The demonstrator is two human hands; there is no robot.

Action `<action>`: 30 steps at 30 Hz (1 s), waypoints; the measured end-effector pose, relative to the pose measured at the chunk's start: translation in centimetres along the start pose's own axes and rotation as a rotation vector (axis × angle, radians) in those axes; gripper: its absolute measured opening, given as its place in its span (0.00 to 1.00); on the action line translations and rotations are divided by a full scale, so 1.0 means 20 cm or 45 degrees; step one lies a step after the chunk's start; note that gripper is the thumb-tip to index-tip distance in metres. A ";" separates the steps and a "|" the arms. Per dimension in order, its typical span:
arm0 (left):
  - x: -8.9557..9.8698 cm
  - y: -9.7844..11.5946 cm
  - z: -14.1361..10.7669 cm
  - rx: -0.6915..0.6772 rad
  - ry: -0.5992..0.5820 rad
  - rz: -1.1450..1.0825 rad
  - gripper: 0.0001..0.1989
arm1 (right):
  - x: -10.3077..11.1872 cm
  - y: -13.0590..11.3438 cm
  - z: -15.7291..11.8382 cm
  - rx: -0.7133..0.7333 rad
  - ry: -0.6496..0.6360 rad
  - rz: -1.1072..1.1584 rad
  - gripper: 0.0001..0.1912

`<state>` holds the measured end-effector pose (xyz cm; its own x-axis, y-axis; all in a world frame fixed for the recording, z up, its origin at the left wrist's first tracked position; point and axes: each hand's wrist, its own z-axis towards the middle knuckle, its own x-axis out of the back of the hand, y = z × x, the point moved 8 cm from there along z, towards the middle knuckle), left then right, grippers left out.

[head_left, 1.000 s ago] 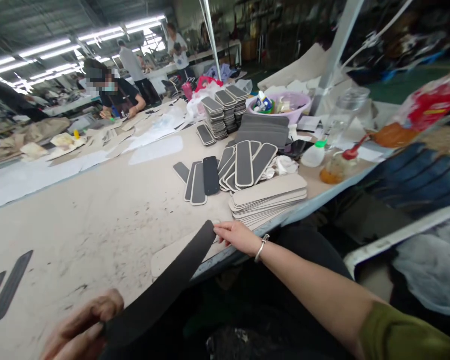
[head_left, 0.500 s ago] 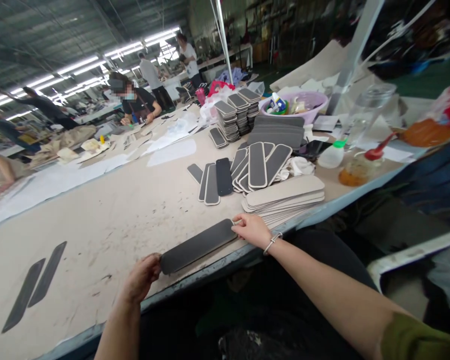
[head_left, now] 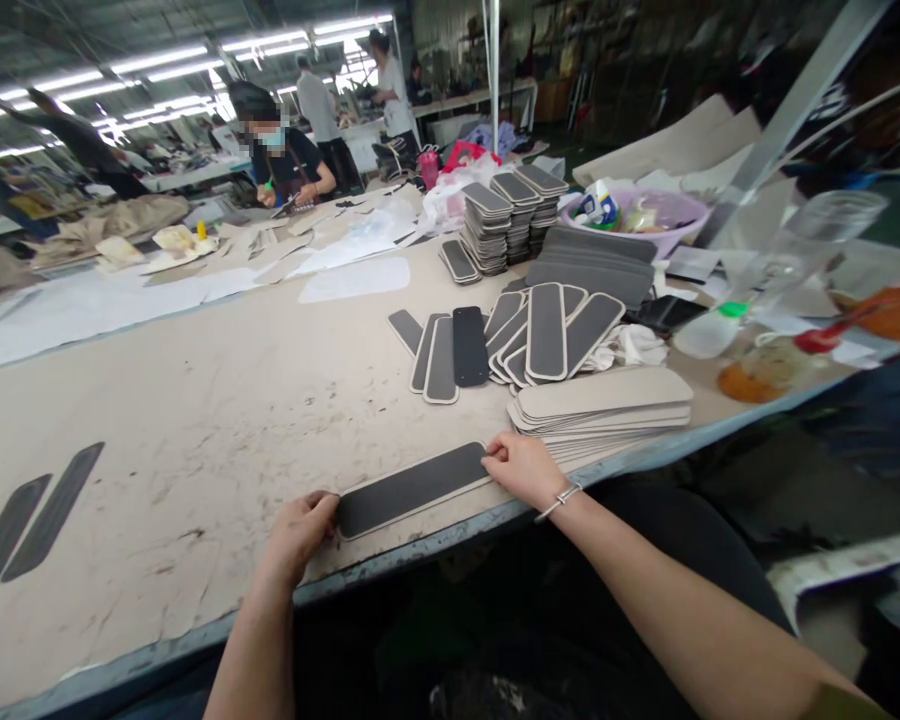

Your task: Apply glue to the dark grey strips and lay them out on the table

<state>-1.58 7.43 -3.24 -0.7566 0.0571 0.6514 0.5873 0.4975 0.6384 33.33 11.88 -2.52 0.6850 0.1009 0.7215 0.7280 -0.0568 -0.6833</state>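
A long dark grey panel [head_left: 414, 490] with rounded corners lies over a slightly larger beige piece near the table's front edge, and a pale border shows around it. My left hand [head_left: 304, 528] pinches its left end between thumb and fingers. At the right end, the closed fingers of my right hand [head_left: 523, 468] grip the corner. Just beyond my right hand is a stack of beige rounded pieces [head_left: 604, 395]. Farther back lie several loose grey panels with pale borders [head_left: 546, 330], and a plain black panel [head_left: 469, 346] rests beside them.
Two dark strips [head_left: 54, 512] lie on the table at far left. Bordered panels stand in stacks [head_left: 487, 225] at the back, near a purple basin [head_left: 671, 215]. A green-capped bottle [head_left: 709, 332] and an amber-liquid bottle [head_left: 754, 378] stand at right. A co-worker [head_left: 289, 155] works across the table.
The dark grey panel has come down flatter onto the beige piece, whose border now shows along more of its edge. My left fingers have shifted on its end. The camera view has turned slightly.
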 end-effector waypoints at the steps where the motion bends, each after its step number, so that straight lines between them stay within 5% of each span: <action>1: 0.00 -0.01 0.00 -0.001 -0.019 -0.026 0.13 | 0.00 0.00 0.00 0.002 0.007 -0.014 0.03; 8: 0.01 0.02 -0.01 -0.148 0.001 0.156 0.16 | 0.00 -0.01 -0.01 0.021 -0.010 -0.075 0.04; 30: 0.02 0.13 -0.05 -0.074 0.134 0.458 0.08 | -0.02 -0.01 -0.02 0.082 -0.033 -0.125 0.06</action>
<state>0.06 7.88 -0.88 -0.4669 0.1287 0.8749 0.8277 0.4119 0.3811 32.97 11.52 -2.68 0.6089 0.1282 0.7828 0.7877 0.0188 -0.6157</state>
